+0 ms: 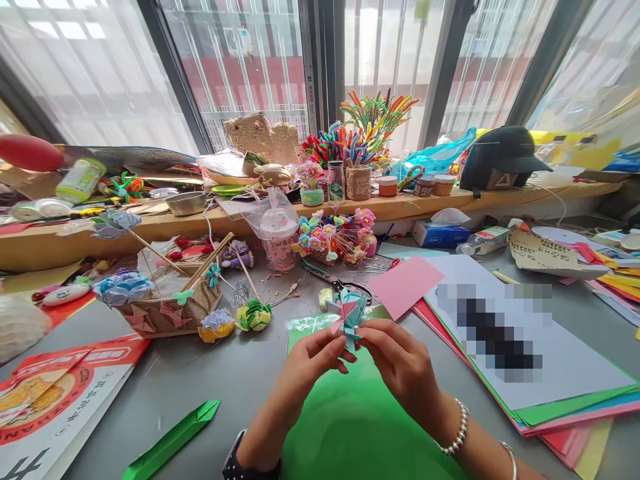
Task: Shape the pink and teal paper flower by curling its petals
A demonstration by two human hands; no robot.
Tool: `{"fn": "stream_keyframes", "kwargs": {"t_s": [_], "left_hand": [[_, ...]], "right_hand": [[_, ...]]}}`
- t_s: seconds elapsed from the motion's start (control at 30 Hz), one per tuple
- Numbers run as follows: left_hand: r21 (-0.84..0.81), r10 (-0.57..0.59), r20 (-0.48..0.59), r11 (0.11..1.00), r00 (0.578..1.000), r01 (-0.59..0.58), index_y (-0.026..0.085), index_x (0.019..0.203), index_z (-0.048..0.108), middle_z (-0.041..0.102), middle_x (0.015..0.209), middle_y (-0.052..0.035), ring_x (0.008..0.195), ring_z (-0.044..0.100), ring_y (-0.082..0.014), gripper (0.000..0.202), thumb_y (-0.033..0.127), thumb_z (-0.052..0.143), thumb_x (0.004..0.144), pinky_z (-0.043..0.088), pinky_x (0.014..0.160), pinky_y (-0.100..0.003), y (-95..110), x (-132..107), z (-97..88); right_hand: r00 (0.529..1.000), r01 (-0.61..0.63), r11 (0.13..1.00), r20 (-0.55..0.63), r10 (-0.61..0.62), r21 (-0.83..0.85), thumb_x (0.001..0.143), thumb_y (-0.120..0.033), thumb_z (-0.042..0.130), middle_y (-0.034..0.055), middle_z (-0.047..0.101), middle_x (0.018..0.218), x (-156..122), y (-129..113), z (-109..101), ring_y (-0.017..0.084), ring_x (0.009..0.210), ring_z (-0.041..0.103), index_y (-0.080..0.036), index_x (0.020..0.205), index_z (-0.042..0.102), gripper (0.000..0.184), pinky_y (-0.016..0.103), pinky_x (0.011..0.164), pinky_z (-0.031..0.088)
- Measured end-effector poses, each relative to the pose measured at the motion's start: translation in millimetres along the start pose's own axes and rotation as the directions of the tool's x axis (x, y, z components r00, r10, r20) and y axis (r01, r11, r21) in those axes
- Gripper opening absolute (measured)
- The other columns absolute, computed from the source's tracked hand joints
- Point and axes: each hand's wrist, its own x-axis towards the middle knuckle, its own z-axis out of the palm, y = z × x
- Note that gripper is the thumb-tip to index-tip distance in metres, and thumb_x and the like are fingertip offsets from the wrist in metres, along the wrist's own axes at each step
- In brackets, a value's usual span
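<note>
A small folded paper flower (350, 312), teal with pink tips, is held up over a green sheet (350, 413) on the grey table. My left hand (313, 360) pinches its lower left side with fingers closed. My right hand (400, 360) pinches its right side, fingers also closed; a pearl bracelet (457, 430) sits on that wrist. A dark watch band (235, 463) shows on my left wrist.
A stack of coloured paper (560, 400) lies right, with a pink sheet (405, 285) and scissors (340, 285) behind the flower. A basket of paper flowers (165, 303) stands left, a folded green strip (173, 440) near the front. The window ledge (400, 203) holds jars and crafts.
</note>
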Motion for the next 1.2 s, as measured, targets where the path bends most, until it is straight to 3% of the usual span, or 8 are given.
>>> {"fn": "stream_keyframes", "kwargs": {"t_s": [0.17,0.27,0.4,0.53,0.73,0.9,0.97,1.2], "left_hand": [[-0.182,-0.11,0.096,0.975,0.989,0.126,0.013,0.077,0.065,0.06,0.066,-0.0012,0.06,0.055,-0.0093,0.023,0.031,0.071,0.064,0.043,0.056,-0.02,-2.7,0.8,-4.5],[-0.196,-0.093,0.117,0.974,0.989,0.114,0.014,0.078,0.064,0.06,0.066,0.0002,0.058,0.056,-0.0087,0.022,0.026,0.073,0.061,0.044,0.056,-0.02,-1.6,-0.2,-5.1],[-0.213,-0.069,0.096,0.973,0.993,0.088,0.016,0.095,0.063,0.059,0.065,0.0015,0.055,0.054,-0.0067,0.037,0.025,0.074,0.06,0.044,0.057,-0.019,0.4,-0.9,-3.8],[-0.182,-0.066,0.071,0.98,0.995,0.078,0.014,0.096,0.063,0.056,0.065,0.0017,0.055,0.052,-0.0065,0.039,0.027,0.073,0.061,0.044,0.057,-0.02,0.2,-1.9,-2.2],[-0.164,-0.051,0.092,0.984,0.994,0.066,0.016,0.092,0.064,0.054,0.065,0.0019,0.055,0.049,-0.0065,0.032,0.027,0.071,0.063,0.043,0.056,-0.02,-0.8,-1.7,-1.8],[-0.184,-0.062,0.089,0.98,0.994,0.077,0.017,0.095,0.065,0.052,0.065,0.0022,0.056,0.048,-0.0074,0.032,0.026,0.071,0.064,0.044,0.055,-0.021,0.3,-0.7,-3.3],[-0.196,-0.077,0.079,0.976,0.994,0.092,0.016,0.095,0.065,0.051,0.063,0.0025,0.055,0.048,-0.0071,0.033,0.025,0.071,0.064,0.044,0.054,-0.021,0.3,-1.0,-3.5],[-0.229,-0.145,0.054,0.961,0.988,0.153,0.012,0.086,0.064,0.052,0.059,0.0025,0.049,0.047,-0.0046,0.026,0.027,0.069,0.065,0.044,0.052,-0.019,-2.9,0.3,-2.0]], "right_hand": [[0.999,0.029,0.999,0.034,-0.03,0.043,0.084,-0.006,0.047,0.0065,0.062,0.085,2.4,-0.2,-0.8,0.016,0.078,0.057,-0.019,0.099,0.056,0.022,0.029,0.067,0.05],[1.0,-0.015,0.995,0.027,0.012,0.099,0.082,-0.008,0.05,0.0057,0.061,0.085,4.2,0.7,-1.9,0.017,0.081,0.057,-0.02,0.094,0.057,0.018,0.03,0.068,0.05],[0.998,-0.043,0.987,0.052,0.035,0.155,0.082,-0.012,0.052,0.0052,0.06,0.086,5.1,0.7,-3.7,0.017,0.08,0.057,-0.021,0.092,0.058,0.014,0.03,0.068,0.05],[0.996,-0.075,0.979,0.057,0.066,0.187,0.08,-0.007,0.052,0.0046,0.06,0.083,5.7,-1.1,-3.4,0.016,0.078,0.056,-0.02,0.087,0.057,0.016,0.029,0.067,0.049],[0.965,-0.259,0.918,0.119,0.234,0.3,0.08,-0.009,0.053,0.0026,0.06,0.077,8.8,-2.9,-2.6,0.016,0.077,0.053,-0.019,0.078,0.056,0.011,0.03,0.068,0.046],[0.884,-0.467,0.793,0.173,0.435,0.391,0.081,-0.018,0.054,0.0018,0.058,0.076,9.3,-2.6,-2.6,0.015,0.073,0.054,-0.019,0.078,0.056,0.005,0.028,0.065,0.046],[0.868,-0.494,0.774,0.175,0.465,0.397,0.081,-0.019,0.054,0.0017,0.058,0.076,9.1,-2.6,-2.4,0.015,0.073,0.054,-0.019,0.076,0.056,0.005,0.028,0.065,0.045],[0.926,-0.377,0.895,0.074,0.37,0.237,0.08,-0.017,0.057,0.0012,0.052,0.075,9.5,-2.7,-3.4,0.015,0.073,0.049,-0.019,0.075,0.059,0.005,0.028,0.064,0.042]]}}
